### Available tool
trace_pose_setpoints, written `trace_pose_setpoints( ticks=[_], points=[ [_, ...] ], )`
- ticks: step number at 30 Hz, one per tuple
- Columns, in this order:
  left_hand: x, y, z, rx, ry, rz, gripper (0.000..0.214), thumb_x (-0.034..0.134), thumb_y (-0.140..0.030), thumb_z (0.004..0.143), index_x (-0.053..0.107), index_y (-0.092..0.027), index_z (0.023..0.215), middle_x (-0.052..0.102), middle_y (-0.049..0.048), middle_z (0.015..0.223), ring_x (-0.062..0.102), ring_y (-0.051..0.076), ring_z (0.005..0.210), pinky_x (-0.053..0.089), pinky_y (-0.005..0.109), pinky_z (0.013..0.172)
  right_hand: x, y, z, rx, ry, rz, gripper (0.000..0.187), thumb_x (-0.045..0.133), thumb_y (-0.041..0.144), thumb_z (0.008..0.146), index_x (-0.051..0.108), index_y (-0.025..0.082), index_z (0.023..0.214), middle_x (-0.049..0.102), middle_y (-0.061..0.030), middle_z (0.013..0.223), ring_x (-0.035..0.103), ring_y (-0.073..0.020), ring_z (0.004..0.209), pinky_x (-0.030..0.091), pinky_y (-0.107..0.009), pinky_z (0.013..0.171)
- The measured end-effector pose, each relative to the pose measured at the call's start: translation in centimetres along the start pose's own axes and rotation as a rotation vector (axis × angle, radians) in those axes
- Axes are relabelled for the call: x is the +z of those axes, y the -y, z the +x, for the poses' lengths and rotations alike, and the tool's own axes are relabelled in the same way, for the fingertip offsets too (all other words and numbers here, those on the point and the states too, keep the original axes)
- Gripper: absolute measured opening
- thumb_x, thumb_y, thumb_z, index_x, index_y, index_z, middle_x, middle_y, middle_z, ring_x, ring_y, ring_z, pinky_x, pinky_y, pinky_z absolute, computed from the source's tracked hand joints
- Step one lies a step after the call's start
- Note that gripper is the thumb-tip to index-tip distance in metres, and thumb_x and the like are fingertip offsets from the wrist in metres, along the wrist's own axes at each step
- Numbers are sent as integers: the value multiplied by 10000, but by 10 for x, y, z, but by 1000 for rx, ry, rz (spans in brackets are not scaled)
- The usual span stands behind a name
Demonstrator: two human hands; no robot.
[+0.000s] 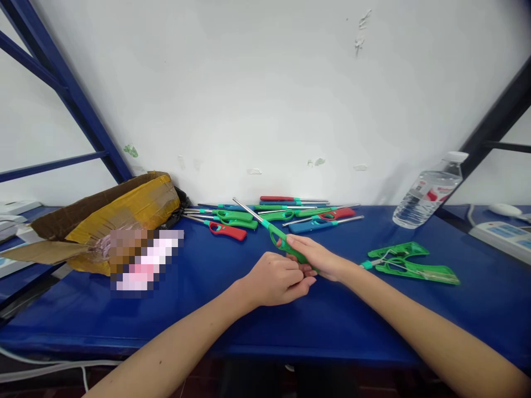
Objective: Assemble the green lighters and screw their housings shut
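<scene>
My right hand [317, 257] is closed around the handle of a green long-nosed lighter [274, 233], whose metal tube points up and to the left. Just below and left of it is my left hand [280, 279], its fingers curled in near the handle's lower end. What those fingers hold, if anything, is hidden. Beyond my hands lies a loose row of lighters, among them a red lighter [229, 230] and a blue lighter [313, 225]. To the right, a split green lighter casing [415, 265] lies opened out, with thin wires showing inside.
A torn cardboard box [124, 207] with yellow tape stands at the left, beside a blurred-out patch. A water bottle [431, 190] stands at the back right near a white power strip [504, 237]. Blue metal posts rise on both sides of the blue tabletop [186, 326].
</scene>
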State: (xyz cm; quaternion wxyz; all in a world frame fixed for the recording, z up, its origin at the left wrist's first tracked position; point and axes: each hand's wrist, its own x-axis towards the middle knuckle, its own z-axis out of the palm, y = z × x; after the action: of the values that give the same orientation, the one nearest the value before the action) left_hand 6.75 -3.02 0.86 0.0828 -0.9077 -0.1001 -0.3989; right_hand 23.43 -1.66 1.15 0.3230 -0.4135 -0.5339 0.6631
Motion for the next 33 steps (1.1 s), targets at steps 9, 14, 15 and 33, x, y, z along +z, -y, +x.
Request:
trace_pose_setpoints(
  ticks=[9, 14, 15, 33],
  points=[
    [-3, 0, 2, 37, -80, 73, 445, 468, -244, 969, 528, -173, 534, 536, -24, 472, 480, 95, 440, 335, 276, 465, 7, -6, 1, -75, -73, -220, 515, 576, 717, 808, 605, 210, 895, 500, 28, 639, 431, -110, 537, 335, -216, 432],
    [-5, -2, 3, 34, -119, 93, 430, 483, -224, 947, 521, -175, 522, 512, -23, 459, 460, 95, 441, 344, 271, 463, 7, -6, 1, -60, -87, -223, 525, 558, 729, 811, 602, 217, 918, 505, 25, 646, 441, -119, 544, 345, -226, 442],
    [-5, -2, 3, 38, -115, 91, 426, 487, -223, 943, 527, -174, 522, 516, -21, 463, 460, 96, 444, 338, 273, 459, 6, -5, 0, -65, -73, -233, 518, 558, 728, 813, 601, 220, 902, 503, 22, 642, 440, -122, 545, 349, -231, 442],
    [-1, -4, 3, 44, -53, 64, 434, 469, -234, 963, 549, -170, 542, 536, -15, 480, 481, 93, 454, 333, 262, 474, 0, 8, -10, -54, 69, -334, 461, 567, 683, 840, 580, 233, 940, 464, 39, 627, 411, -112, 509, 344, -230, 420]
  ],
)
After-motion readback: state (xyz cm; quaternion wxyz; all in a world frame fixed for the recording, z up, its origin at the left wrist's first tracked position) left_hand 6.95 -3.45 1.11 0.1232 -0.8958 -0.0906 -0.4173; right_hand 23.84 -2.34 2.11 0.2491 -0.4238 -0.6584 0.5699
